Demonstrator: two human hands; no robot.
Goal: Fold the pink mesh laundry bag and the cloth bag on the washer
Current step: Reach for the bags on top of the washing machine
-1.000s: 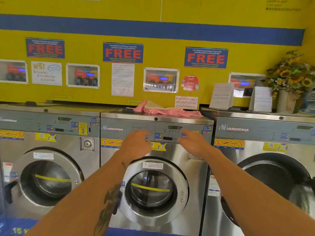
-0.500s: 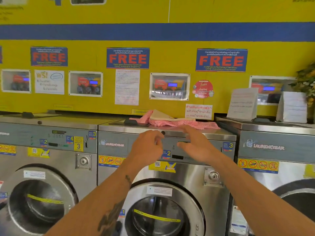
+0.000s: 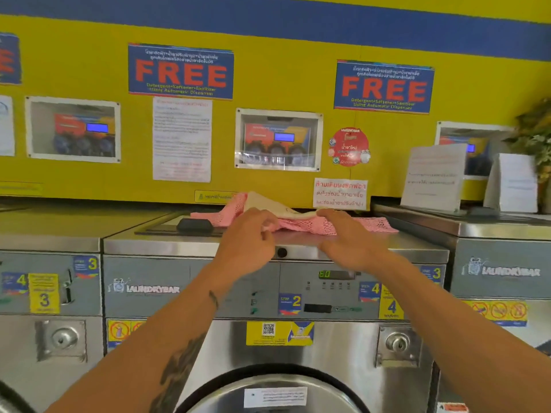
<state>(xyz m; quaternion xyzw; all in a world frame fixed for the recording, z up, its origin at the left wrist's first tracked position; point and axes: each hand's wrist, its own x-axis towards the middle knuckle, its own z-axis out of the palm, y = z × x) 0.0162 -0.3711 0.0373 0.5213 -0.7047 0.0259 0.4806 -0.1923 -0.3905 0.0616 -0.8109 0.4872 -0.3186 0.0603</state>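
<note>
The pink mesh laundry bag [image 3: 376, 225] lies crumpled on the steel top of the middle washer [image 3: 167, 245], close to the yellow wall. A beige cloth bag [image 3: 266, 203] rests on top of it, tilted up at the back. My left hand [image 3: 247, 244] is at the mesh's near edge with fingers curled; whether it pinches the mesh is unclear. My right hand [image 3: 350, 239] lies flat, fingers stretched, fingertips touching the cloth bag's front edge.
A black handle [image 3: 195, 225] sits on the washer's lid just left of the bags. Two standing paper signs [image 3: 433, 177] and a flower arrangement [image 3: 536, 138] are on the right washer. Another washer adjoins on the left.
I have stepped closer to the washer. Both hands rose from in front of the control panel to the washer top and now touch the bags.
</note>
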